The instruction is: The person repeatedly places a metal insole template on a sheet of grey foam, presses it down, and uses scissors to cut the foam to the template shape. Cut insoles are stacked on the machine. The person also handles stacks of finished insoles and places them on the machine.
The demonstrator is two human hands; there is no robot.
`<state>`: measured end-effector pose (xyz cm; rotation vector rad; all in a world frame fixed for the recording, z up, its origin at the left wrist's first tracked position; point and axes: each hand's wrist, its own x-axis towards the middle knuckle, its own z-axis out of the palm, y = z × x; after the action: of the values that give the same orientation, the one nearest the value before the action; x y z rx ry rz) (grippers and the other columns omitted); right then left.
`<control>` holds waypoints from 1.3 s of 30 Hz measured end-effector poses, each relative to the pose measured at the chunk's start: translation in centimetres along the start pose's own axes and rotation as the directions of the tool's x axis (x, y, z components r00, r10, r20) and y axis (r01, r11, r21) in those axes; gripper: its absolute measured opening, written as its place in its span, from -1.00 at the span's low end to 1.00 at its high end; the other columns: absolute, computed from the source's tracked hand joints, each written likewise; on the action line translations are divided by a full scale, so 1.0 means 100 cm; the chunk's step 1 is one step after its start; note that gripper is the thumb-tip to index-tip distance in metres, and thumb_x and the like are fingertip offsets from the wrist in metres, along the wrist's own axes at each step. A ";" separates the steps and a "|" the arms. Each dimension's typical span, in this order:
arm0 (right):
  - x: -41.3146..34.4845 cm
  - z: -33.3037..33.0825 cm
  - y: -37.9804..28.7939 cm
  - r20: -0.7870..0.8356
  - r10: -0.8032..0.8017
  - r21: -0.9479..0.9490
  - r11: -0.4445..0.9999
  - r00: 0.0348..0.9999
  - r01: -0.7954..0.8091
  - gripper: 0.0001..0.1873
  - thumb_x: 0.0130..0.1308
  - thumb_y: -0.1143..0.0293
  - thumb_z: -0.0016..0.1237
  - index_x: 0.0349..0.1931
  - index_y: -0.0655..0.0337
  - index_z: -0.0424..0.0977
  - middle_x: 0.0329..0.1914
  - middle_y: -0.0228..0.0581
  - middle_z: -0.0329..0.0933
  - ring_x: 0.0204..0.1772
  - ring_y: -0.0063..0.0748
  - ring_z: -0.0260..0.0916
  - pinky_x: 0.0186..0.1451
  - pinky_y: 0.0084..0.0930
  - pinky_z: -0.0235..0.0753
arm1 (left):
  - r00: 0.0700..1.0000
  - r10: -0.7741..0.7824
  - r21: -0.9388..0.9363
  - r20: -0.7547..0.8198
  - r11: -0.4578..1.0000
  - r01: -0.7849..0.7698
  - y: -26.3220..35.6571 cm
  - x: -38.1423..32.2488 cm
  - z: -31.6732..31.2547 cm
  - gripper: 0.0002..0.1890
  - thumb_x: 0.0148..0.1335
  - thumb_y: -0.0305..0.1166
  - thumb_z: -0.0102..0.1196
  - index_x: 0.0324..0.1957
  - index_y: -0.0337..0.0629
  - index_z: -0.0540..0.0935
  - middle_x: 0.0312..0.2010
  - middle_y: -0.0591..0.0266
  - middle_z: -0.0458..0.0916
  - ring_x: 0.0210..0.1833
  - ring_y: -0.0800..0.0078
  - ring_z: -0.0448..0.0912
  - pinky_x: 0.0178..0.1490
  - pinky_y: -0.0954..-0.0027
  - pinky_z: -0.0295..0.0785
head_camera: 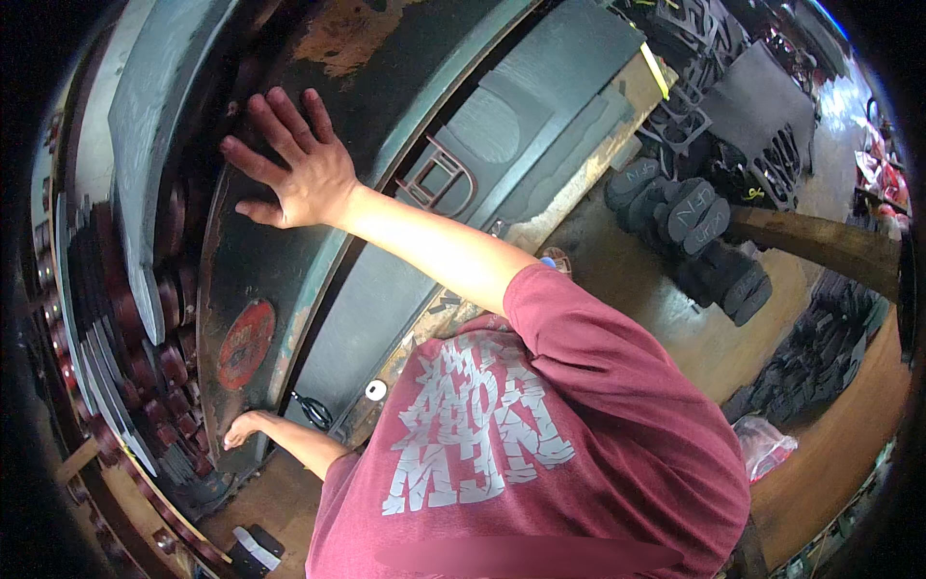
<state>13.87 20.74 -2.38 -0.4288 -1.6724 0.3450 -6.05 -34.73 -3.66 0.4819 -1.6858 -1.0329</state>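
A dark press beam (253,239) with worn paint and a round red emblem (247,344) lies ahead of me. My right hand (304,170) is over it, palm down, fingers spread, holding nothing; whether it touches the metal I cannot tell. Toward the beam's lower end is my left hand (242,428), with bent fingers; what they grip, if anything, is unclear. Between the beam and my body, a metal cutting die (441,177) lies on a dark grey sheet (391,289). Rounded cut outlines mark the sheet beyond the die.
Stacks of dark sole-shaped pieces (694,210), some with chalk marks, stand at right near cut scrap sheets (767,101). Dark red dies (170,362) crowd the left side. A black cable coil (312,411) and a white round object (375,390) lie by the table edge.
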 end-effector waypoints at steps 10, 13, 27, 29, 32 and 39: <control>-0.016 -0.034 -0.006 -0.046 -0.039 -0.032 0.999 0.998 0.038 -0.16 0.16 -0.39 0.06 0.46 -0.41 0.32 0.67 -0.05 0.05 0.72 0.06 -0.11 0.69 0.29 -0.29 | 0.996 -0.085 -0.002 0.006 0.996 0.085 0.017 -0.028 -0.045 -0.27 0.61 0.11 -0.51 0.62 -0.12 -0.02 0.63 -0.23 -0.16 0.66 -0.20 -0.14 0.64 -0.21 -0.13; -0.024 -0.045 -0.008 -0.024 -0.027 -0.058 0.998 0.999 0.025 -0.16 0.18 -0.40 0.04 0.47 -0.42 0.29 0.68 -0.07 0.02 0.73 0.04 -0.15 0.69 0.28 -0.31 | 0.996 -0.059 0.017 -0.063 0.998 0.060 0.016 -0.031 -0.055 -0.28 0.60 0.05 -0.50 0.57 -0.28 0.09 0.57 -0.38 -0.03 0.63 -0.20 0.00 0.61 -0.17 -0.05; -0.019 -0.104 -0.004 0.056 -0.003 0.063 0.998 0.998 0.000 -0.55 0.30 0.12 0.12 0.21 -0.18 0.58 0.55 0.00 0.23 0.66 0.07 0.02 0.68 0.25 -0.10 | 0.767 0.623 0.214 0.154 0.737 -0.642 0.038 -0.021 -0.096 -0.41 0.63 -0.14 -0.45 0.06 -0.45 0.59 0.25 -0.35 0.47 0.36 -0.22 0.37 0.43 -0.19 0.20; -0.015 -0.107 -0.001 0.058 -0.051 0.010 0.999 0.997 0.050 -0.56 0.29 0.14 0.11 0.20 -0.18 0.58 0.53 -0.01 0.28 0.66 0.06 0.04 0.68 0.21 -0.08 | 0.708 0.668 0.271 0.229 0.655 -0.706 0.030 -0.012 -0.098 -0.42 0.62 -0.14 -0.44 0.04 -0.46 0.60 0.23 -0.34 0.50 0.34 -0.21 0.38 0.42 -0.18 0.21; -0.014 -0.113 -0.003 0.044 -0.029 0.118 0.993 0.999 0.024 -0.55 0.28 0.22 0.11 0.20 -0.12 0.56 0.55 0.01 0.22 0.67 0.07 0.00 0.67 0.25 -0.06 | 0.716 0.660 0.242 0.227 0.674 -0.698 0.022 0.003 -0.099 -0.55 0.55 -0.28 -0.33 0.03 -0.41 0.60 0.11 -0.25 0.58 0.24 -0.17 0.46 0.33 -0.15 0.27; -0.012 -0.130 0.001 0.146 -0.053 0.113 0.993 0.988 0.036 -0.45 0.28 0.23 0.09 0.32 -0.10 0.47 0.56 0.03 0.21 0.67 0.07 -0.01 0.68 0.20 -0.07 | 0.748 0.550 0.423 0.372 0.616 -0.664 0.021 0.023 -0.091 -0.48 0.56 -0.16 -0.33 0.03 -0.28 0.69 0.10 -0.22 0.61 0.24 -0.19 0.48 0.28 -0.17 0.34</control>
<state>26.93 20.05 -1.58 -0.2889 -1.7959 0.4425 1.73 -38.91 0.02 0.0995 -2.1185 -0.0804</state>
